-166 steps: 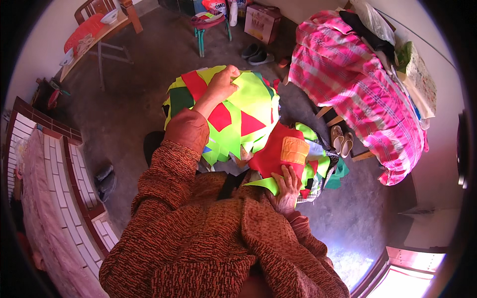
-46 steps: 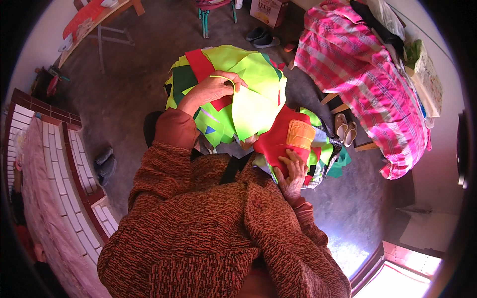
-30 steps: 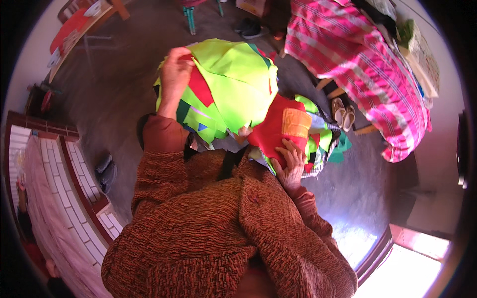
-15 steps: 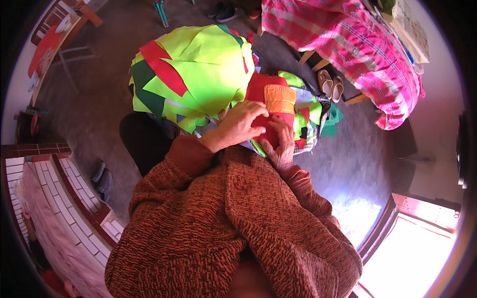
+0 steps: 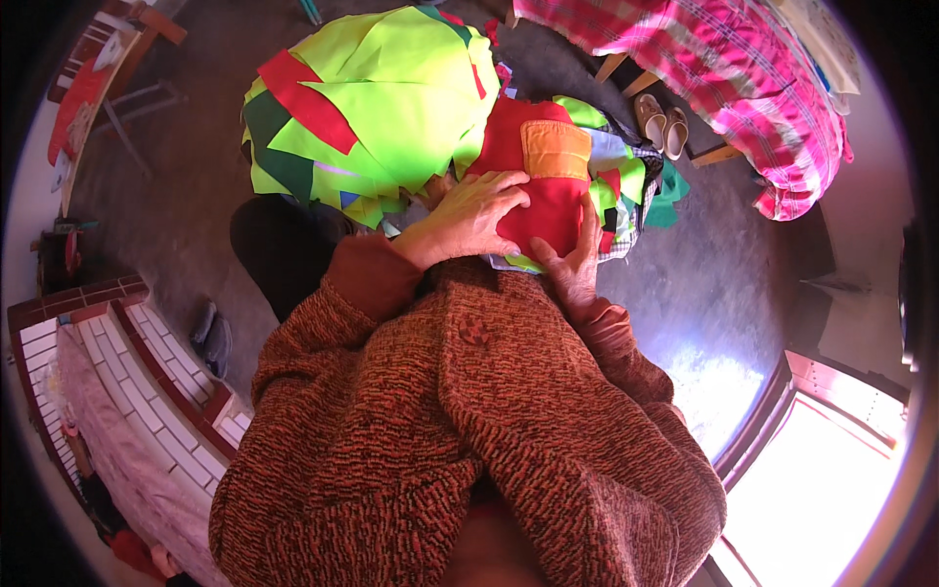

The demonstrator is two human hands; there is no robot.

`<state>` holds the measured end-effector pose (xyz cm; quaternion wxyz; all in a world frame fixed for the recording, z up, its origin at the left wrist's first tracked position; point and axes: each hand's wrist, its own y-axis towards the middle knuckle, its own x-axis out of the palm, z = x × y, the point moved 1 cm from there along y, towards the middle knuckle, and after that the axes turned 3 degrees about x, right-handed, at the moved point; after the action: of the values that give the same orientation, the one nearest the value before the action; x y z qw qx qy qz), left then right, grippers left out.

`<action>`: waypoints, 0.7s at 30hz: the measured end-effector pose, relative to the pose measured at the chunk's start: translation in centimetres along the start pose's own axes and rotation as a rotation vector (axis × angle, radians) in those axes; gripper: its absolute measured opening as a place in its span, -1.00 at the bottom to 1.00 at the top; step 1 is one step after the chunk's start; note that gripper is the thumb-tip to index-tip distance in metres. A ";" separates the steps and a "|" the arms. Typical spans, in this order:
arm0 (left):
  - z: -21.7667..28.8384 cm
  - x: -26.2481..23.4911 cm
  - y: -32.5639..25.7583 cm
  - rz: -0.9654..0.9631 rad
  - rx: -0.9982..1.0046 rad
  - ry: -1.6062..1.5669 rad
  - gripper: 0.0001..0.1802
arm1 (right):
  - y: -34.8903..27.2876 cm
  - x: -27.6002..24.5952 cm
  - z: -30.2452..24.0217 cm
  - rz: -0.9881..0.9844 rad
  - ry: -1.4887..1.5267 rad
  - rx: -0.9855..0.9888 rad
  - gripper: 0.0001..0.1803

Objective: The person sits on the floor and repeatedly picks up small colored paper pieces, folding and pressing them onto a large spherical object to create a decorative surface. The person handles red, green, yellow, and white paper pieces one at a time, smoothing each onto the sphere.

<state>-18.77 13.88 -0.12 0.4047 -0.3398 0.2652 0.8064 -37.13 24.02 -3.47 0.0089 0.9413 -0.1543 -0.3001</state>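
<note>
A red cloth point(image 5: 533, 210) lies across my lap, with an orange stitched patch point(image 5: 556, 149) on its upper part. My left hand point(image 5: 468, 220) rests on its left side, fingers curved and the thumb held apart. On the right edge, my right hand point(image 5: 577, 262) has its fingers stretched along the cloth and its thumb spread on the red surface. Both hands are open, touching the cloth. What lies beneath their fingertips is hidden. To the left bulges a big heap of fluorescent yellow-green fabric pieces point(image 5: 391, 117), with red and dark green strips among them.
Right of the red cloth is a checked bag point(image 5: 641, 171) with mixed scraps. A pink plaid cover point(image 5: 724, 108) drapes furniture at the far right, with pale shoes point(image 5: 663, 127) beside it. Dark shoes point(image 5: 210, 338) lie left on the floor. Bright light enters by a doorway point(image 5: 822, 489).
The surroundings have shifted upward in the view. My right hand's fingers have straightened along the cloth's right edge, and my left hand stays on its left side.
</note>
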 end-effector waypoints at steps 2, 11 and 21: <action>0.6 -0.3 0.0 -0.027 -0.024 0.051 -0.43 | -0.5 0.1 2.2 -0.055 0.324 0.154 -0.13; 0.7 0.7 0.0 0.034 0.059 0.120 -0.79 | -0.7 -0.8 2.8 -0.004 0.570 0.238 -0.50; 1.0 -0.5 0.9 0.314 -0.004 0.056 -0.87 | -0.6 -1.0 0.5 0.141 0.292 0.108 -0.41</action>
<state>-19.65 13.86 1.05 0.2655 -0.3175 0.3249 0.8504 -37.98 24.89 -3.36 0.0018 0.9609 -0.2328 -0.1499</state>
